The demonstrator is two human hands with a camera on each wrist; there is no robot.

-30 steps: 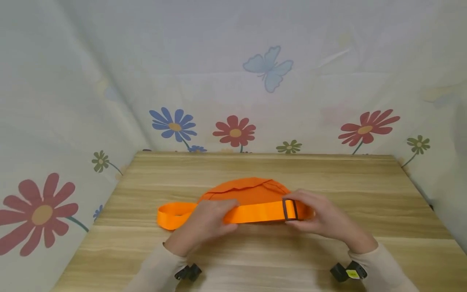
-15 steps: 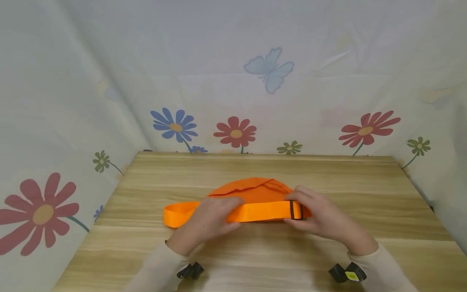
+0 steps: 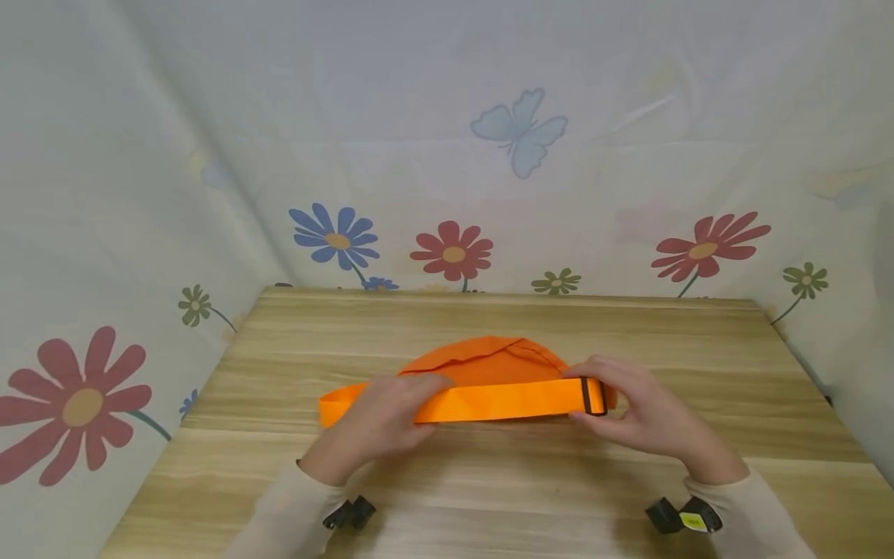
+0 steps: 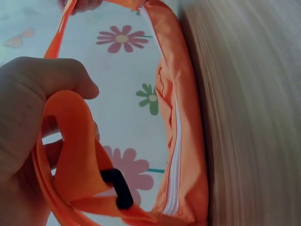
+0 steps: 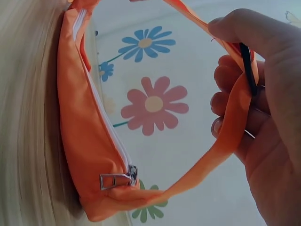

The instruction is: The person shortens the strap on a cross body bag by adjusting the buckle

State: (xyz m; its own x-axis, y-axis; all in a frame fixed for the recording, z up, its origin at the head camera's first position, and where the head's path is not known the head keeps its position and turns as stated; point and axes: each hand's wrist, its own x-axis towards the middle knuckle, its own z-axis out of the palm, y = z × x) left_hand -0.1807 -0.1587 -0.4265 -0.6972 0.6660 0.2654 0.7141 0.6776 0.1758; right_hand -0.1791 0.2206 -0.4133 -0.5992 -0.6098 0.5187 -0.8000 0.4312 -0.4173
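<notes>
An orange waist bag (image 3: 482, 363) stands on the table, its strap (image 3: 503, 401) raised in front of it. My left hand (image 3: 384, 415) grips the strap left of the middle, where it doubles back in a loop (image 3: 335, 405). At the other end, my right hand (image 3: 653, 415) pinches the strap at a black slide buckle (image 3: 594, 396), thumb below and fingers above. The left wrist view has a second black buckle (image 4: 117, 188) under the left hand, near the white zipper (image 4: 175, 165). A metal zipper pull (image 5: 116, 181) hangs at the bag's end in the right wrist view.
The wood-grain table (image 3: 489, 497) extends around the bag on all sides. Behind and beside it hangs a pale cloth (image 3: 391, 155) printed with flowers and a butterfly. Dark wrist cameras (image 3: 684, 515) are strapped beneath the sleeves.
My right hand has moved right along with the slide buckle. The left hand has shifted a little left over the last half second, and a longer stretch of strap shows between the hands.
</notes>
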